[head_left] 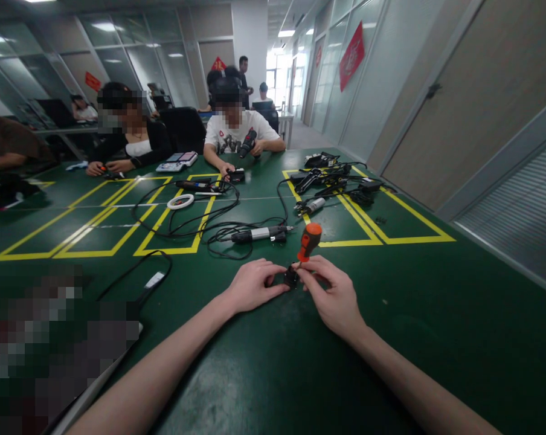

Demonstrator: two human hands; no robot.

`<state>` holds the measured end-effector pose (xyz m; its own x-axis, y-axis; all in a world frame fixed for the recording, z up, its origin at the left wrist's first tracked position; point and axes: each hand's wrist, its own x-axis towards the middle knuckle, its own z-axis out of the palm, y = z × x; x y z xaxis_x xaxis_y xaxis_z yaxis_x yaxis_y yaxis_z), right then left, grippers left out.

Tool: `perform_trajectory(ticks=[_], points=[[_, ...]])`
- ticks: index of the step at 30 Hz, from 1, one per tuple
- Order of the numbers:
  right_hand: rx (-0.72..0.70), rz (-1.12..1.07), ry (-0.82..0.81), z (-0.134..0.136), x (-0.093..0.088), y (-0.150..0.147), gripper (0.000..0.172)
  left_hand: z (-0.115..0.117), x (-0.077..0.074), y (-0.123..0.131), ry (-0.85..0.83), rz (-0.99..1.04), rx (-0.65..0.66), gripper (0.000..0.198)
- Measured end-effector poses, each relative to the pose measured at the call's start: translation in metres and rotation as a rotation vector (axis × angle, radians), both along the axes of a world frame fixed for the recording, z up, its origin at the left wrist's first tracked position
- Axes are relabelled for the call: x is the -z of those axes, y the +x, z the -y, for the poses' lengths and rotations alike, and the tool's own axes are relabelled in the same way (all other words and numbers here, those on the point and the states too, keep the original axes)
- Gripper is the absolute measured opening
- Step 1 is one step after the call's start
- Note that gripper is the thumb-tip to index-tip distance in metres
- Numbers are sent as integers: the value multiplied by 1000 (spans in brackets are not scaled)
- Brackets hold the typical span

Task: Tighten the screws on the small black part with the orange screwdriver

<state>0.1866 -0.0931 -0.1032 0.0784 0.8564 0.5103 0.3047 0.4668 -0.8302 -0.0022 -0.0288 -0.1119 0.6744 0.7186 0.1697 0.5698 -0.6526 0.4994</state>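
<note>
A small black part [291, 277] stands on the green table between my two hands; its exact kind is too small to make out. My left hand [258, 284] pinches it from the left between thumb and fingers. A screwdriver [310, 240] with an orange and dark grey handle rises above it, tilted slightly to the right. The fingers of my right hand [331, 291] close around the screwdriver's thin shaft just below the handle, close to the black part. My right fingertips partly hide the shaft and its tip.
Beyond my hands lies a grey-and-black corded tool [259, 234] among looping black cables. More tools and cables [330, 178] are heaped at the back right. A white ring [180, 201] lies further left. A laptop-like blurred object [87, 356] is near left. Across the table a co-worker [239, 130] holds a drill.
</note>
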Motion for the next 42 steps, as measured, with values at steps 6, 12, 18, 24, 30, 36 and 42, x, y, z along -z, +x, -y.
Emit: perform_trajectory(ticks=[6, 12, 18, 24, 30, 36, 42], points=[[7, -60, -1, -2, 3, 2, 11, 3, -15, -2, -67, 285, -50, 34], [14, -79, -35, -3, 5, 0, 11, 21, -60, 6, 33, 585, 78, 47], [8, -37, -25, -2, 4, -1, 11, 26, -84, 15, -29, 629, 135, 61], [-19, 39, -52, -7, 10, 4, 26, 16, -75, 16, 20, 645, 44, 70], [-146, 208, -229, -13, 16, 18, 31, 13, -74, 10, -13, 518, 89, 83], [-155, 149, -242, -13, 17, 11, 29, 11, -79, 7, 63, 444, 58, 85], [-135, 162, -110, -11, 21, 1, 28, 40, -59, 28, 163, 592, 115, 102]])
